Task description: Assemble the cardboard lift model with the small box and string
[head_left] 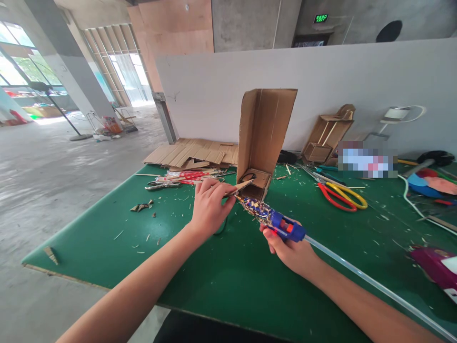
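My left hand (210,206) pinches a small pointed cardboard piece (244,186) in front of an upright cardboard structure (266,128). A blue glue gun (285,226) is gripped in my right hand (291,250), its tip close to the underside of the cardboard piece. Bits of debris cling to the front of the gun. A long clear glue stick (357,271) runs out of its back toward the lower right. Whether tip and cardboard touch is too small to tell.
The green table (117,228) holds cardboard sheets (193,152) at the back, red-and-white packets (189,177), scissors with red and yellow handles (344,197), and a magenta object (433,267) at the right. Behind stand a smaller cardboard structure (326,136) and a white partition (214,95).
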